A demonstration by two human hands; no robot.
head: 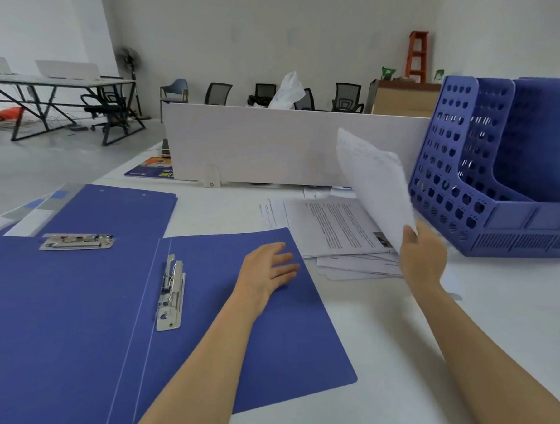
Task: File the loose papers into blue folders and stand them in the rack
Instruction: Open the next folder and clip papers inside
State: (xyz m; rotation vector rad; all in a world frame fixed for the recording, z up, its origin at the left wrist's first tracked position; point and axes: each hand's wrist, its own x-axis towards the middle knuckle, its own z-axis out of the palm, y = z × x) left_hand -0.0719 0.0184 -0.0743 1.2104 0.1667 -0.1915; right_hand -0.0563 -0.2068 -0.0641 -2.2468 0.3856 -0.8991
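An open blue folder (233,337) lies flat on the white desk in front of me, its metal clip (170,293) beside the spine. My left hand (268,270) rests flat on the folder's right half, fingers apart, holding nothing. My right hand (422,256) grips a few white sheets (374,187) by their lower corner, lifted upright above the pile of loose papers (331,228). The blue perforated rack (497,181) stands at the right, and its visible slots hold nothing.
A second open blue folder (109,207) with its own clip (77,241) lies further left, partly under the first. A pale divider panel (268,144) runs across the desk behind the papers. Office chairs and tables stand in the room beyond.
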